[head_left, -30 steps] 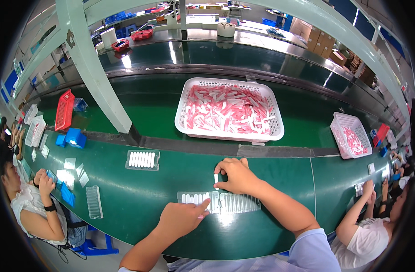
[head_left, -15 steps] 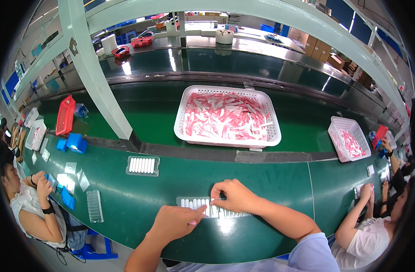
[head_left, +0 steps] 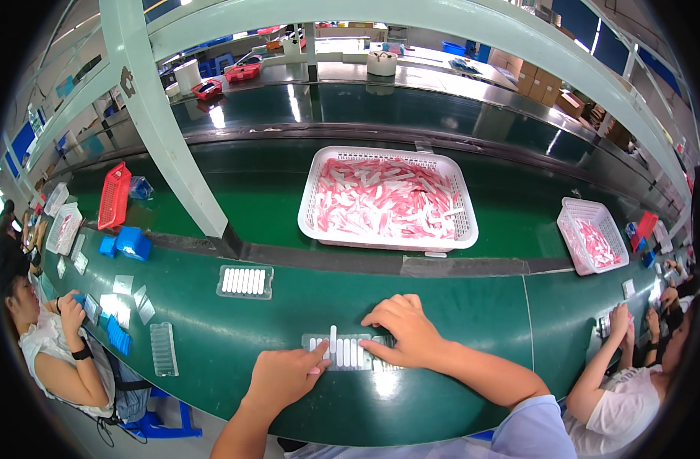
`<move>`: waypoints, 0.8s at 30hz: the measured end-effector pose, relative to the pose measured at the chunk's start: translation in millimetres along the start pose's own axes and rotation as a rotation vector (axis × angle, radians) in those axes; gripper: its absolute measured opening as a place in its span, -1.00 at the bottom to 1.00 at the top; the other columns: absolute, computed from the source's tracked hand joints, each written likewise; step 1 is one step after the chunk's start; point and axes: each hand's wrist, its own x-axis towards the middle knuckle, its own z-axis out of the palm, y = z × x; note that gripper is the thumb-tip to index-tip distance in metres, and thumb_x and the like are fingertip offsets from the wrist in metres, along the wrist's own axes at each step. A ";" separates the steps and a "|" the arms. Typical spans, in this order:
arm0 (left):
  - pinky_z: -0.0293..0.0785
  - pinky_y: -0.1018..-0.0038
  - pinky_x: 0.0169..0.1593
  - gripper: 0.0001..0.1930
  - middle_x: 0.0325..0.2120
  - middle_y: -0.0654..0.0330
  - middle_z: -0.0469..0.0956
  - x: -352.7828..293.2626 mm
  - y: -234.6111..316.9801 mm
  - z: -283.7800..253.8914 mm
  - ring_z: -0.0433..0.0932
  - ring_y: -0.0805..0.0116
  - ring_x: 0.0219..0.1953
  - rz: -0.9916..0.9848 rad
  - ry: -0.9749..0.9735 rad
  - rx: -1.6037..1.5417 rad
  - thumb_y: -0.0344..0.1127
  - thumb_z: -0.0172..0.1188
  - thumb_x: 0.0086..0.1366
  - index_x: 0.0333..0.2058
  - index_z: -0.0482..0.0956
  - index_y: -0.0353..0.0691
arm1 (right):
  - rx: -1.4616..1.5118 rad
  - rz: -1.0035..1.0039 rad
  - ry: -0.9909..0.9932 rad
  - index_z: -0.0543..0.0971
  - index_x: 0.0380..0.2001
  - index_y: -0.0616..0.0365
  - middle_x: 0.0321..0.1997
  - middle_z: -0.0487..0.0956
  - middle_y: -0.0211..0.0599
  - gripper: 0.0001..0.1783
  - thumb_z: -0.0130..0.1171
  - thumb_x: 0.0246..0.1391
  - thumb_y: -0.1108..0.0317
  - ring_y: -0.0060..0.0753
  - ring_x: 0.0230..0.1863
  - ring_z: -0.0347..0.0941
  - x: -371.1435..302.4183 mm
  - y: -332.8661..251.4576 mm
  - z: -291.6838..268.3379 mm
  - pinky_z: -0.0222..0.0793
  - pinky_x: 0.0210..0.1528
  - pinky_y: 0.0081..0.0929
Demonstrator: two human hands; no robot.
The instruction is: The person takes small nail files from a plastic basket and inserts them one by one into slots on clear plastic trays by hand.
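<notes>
A clear plastic tray [head_left: 363, 367] lies in front of me, with several white strips [head_left: 353, 353] side by side in it. One white strip [head_left: 333, 339] juts out past the far edge of the row. My left hand [head_left: 287, 376] touches the strips beside it with an outstretched index finger. Its other fingers curl round a small pinkish piece, mostly hidden. At the tray's right part is my right hand [head_left: 405, 333], fingers apart and the thumb tip against the row's right end; nothing shows in its grasp.
Beyond the hands stands a white basket [head_left: 308, 222] heaped with pink and white strips. A filled tray [head_left: 245, 282] lies left of it, an unfilled clear tray [head_left: 163, 349] farther left. A slanted metal post [head_left: 170, 141] rises at the belt's edge. Co-workers sit on both sides.
My right hand has gone from a pinch over the tray to spread fingers. My left index finger has moved left along the row. One strip now sticks out beyond the others.
</notes>
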 end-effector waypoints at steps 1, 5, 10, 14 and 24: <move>0.42 0.35 -0.55 -0.68 -0.65 0.33 0.55 -0.9 1.4 -1.2 0.55 0.29 -0.63 0.002 0.000 0.000 -0.05 0.31 0.33 0.01 0.72 0.05 | -0.001 -0.018 0.041 0.62 -0.14 0.03 -0.22 0.54 -0.39 -0.66 0.39 0.11 0.10 -0.26 -0.14 0.41 -2.9 -0.6 -4.1 0.17 0.04 -0.24; 0.42 0.34 -0.55 -0.68 -0.64 0.35 0.56 -5.6 5.7 -6.2 0.58 0.30 -0.60 0.014 -0.012 -0.052 -0.07 0.31 0.32 0.01 0.71 0.05 | -0.039 -0.034 0.032 0.62 -0.11 0.03 -0.16 0.56 -0.39 -0.64 0.38 0.13 0.08 -0.28 -0.10 0.41 -15.0 4.1 -16.3 0.16 0.04 -0.23; 0.43 0.35 -0.54 -0.70 -0.61 0.33 0.59 -8.7 -0.8 -1.0 0.59 0.31 -0.58 0.035 -0.042 -0.019 -0.11 0.33 0.30 -0.02 0.72 0.02 | -0.104 -0.153 -0.147 0.61 0.02 0.05 0.05 0.53 -0.27 -0.51 0.35 0.15 -0.01 -0.20 0.09 0.39 -13.8 -8.0 -5.3 0.18 0.11 -0.16; 0.43 0.36 -0.53 -0.76 -0.60 0.32 0.60 -7.1 -0.1 1.2 0.58 0.31 -0.60 0.003 0.073 -0.133 -0.16 0.35 0.28 -0.12 0.75 -0.03 | -0.151 -0.212 -0.123 0.60 0.12 0.09 0.29 0.45 -0.11 -0.39 0.30 0.17 -0.11 -0.11 0.29 0.33 -0.6 -16.5 16.7 0.20 0.16 -0.13; 0.15 0.55 -0.58 -0.70 -0.66 0.33 0.42 -68.5 -14.5 5.9 0.22 0.53 -0.69 -0.382 0.316 -0.731 -0.38 0.33 0.32 0.01 0.69 -0.26 | 0.005 -0.310 -0.266 0.57 0.21 0.06 0.33 0.43 -0.09 -0.27 0.35 0.09 -0.17 -0.09 0.36 0.29 -3.3 -11.8 12.6 0.19 0.18 -0.07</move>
